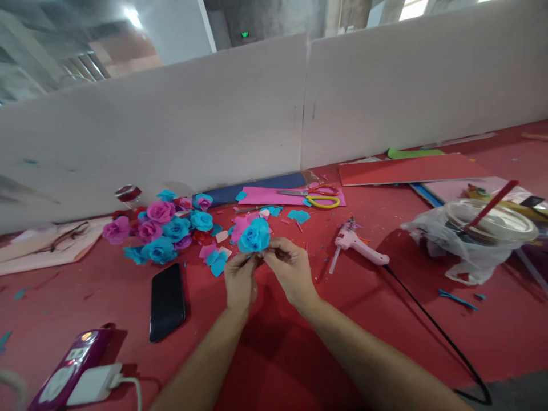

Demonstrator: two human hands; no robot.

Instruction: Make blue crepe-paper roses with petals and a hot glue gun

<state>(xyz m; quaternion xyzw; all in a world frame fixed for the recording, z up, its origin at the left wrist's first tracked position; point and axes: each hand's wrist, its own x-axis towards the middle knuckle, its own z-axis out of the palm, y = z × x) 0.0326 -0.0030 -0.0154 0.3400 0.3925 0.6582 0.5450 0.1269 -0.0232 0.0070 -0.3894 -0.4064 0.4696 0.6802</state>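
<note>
A blue paper flower (254, 235) is held up between my two hands over the red table. My left hand (240, 281) pinches it from below, fingers closed near its base. My right hand (292, 267) is closed on the flower's lower right side, fingertips close to the left ones. The base itself is hidden behind my fingers. Loose blue petals (217, 261) and pink paper pieces lie just behind and left of my hands. To the right rests a pink glue gun (362, 246) with a clear stick nozzle side facing me.
Several finished paper flowers (160, 212) cluster at left, beside a black phone (167, 302). A purple power strip (72, 365) holds a white charger (95, 385). Scissors (323, 197) lie on pink paper at the back. A lidded cup (490, 221) in plastic stands right.
</note>
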